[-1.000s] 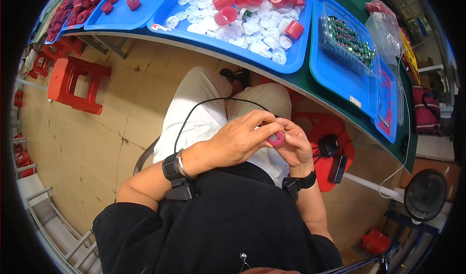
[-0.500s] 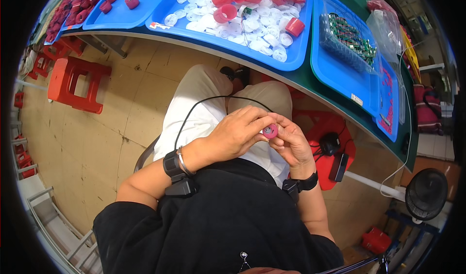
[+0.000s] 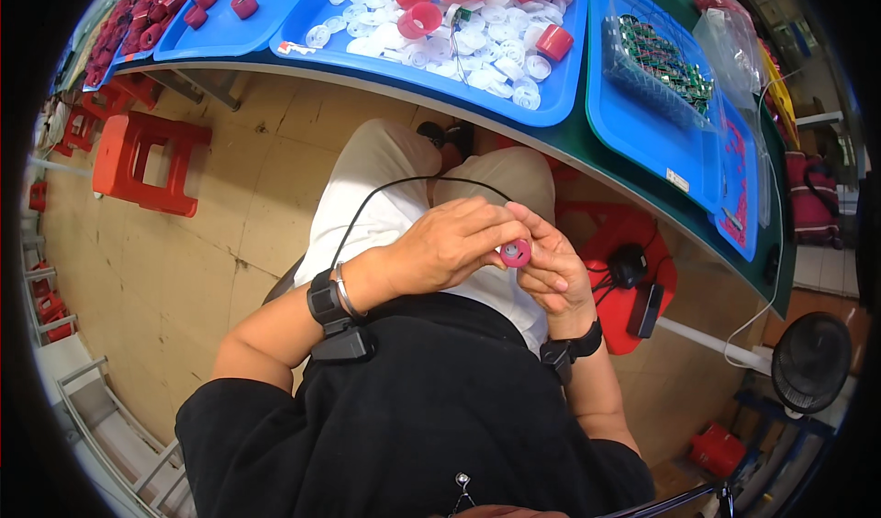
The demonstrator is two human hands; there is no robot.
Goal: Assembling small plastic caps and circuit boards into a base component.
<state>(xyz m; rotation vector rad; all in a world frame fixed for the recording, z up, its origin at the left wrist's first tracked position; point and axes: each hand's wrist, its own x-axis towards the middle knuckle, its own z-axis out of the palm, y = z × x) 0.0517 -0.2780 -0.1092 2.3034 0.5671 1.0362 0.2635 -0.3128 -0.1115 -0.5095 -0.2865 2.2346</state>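
Observation:
Above my lap, a small dark-pink plastic cylinder (image 3: 522, 259) is gripped between both hands, its round end facing up and a whitish piece showing inside. My left hand (image 3: 450, 245) is closed, thumb and fingertips on the cylinder's left side. My right hand (image 3: 556, 263) pinches it from the right, with some fingers curled underneath. The fingers partly cover the cylinder's body. In the blue tray (image 3: 303, 32) ahead lie several larger red cylinders (image 3: 420, 20) on a heap of clear-white plastic discs (image 3: 473, 41).
Dark-pink cylinders (image 3: 244, 4) lie in a tray at far left. A clear box of green circuit boards (image 3: 661, 64) sits in the right-hand tray (image 3: 642, 155). Black cable (image 3: 367, 199) arches over my lap. Red stools (image 3: 151, 160) and a black fan (image 3: 811, 362) stand nearby.
Both hands and the cylinder have shifted slightly down and to the right. The cylinder's round end has turned a little, and both hands still hold it.

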